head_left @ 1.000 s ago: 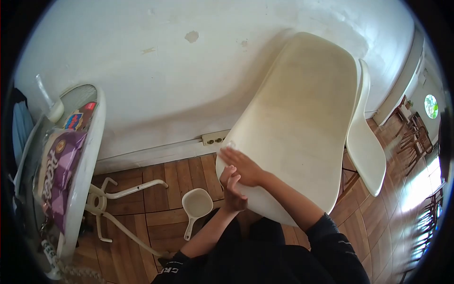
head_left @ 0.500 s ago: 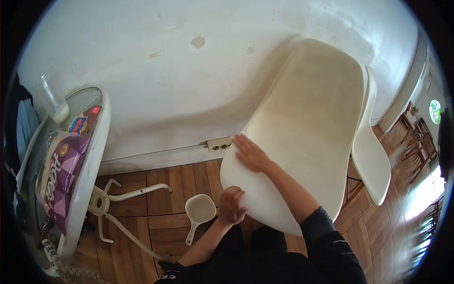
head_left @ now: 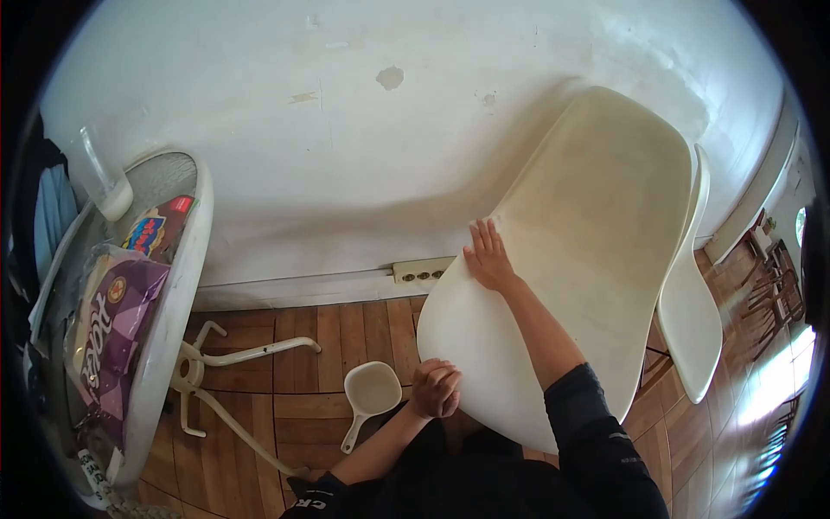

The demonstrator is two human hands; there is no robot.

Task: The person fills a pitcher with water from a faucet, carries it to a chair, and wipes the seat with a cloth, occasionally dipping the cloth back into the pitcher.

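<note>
A cream moulded chair [head_left: 596, 208] with a one-piece shell seat stands by the wall. My right hand [head_left: 488, 259] lies flat on the left side of its seat, fingers stretched toward the rim. By its fingertips shows a small white patch that I cannot make out. My left hand [head_left: 435, 389] is curled into a loose fist at the seat's front left edge, with nothing visible in it. On the floor to its left rests a cream square dipper [head_left: 373, 388], its handle pointing toward me.
At the left, a glass-topped white table [head_left: 203, 208] holds a purple bag [head_left: 121, 320], a brown packet [head_left: 156, 232] and a clear cup [head_left: 112, 195]. Its metal legs [head_left: 259, 353] spread over the wooden floor. A socket strip [head_left: 422, 271] sits low on the wall. Another cream chair [head_left: 692, 311] stands behind.
My right hand has slid along the seat's left side, farther up toward the backrest. My left hand's fingers have curled in more. The view has shifted slightly.
</note>
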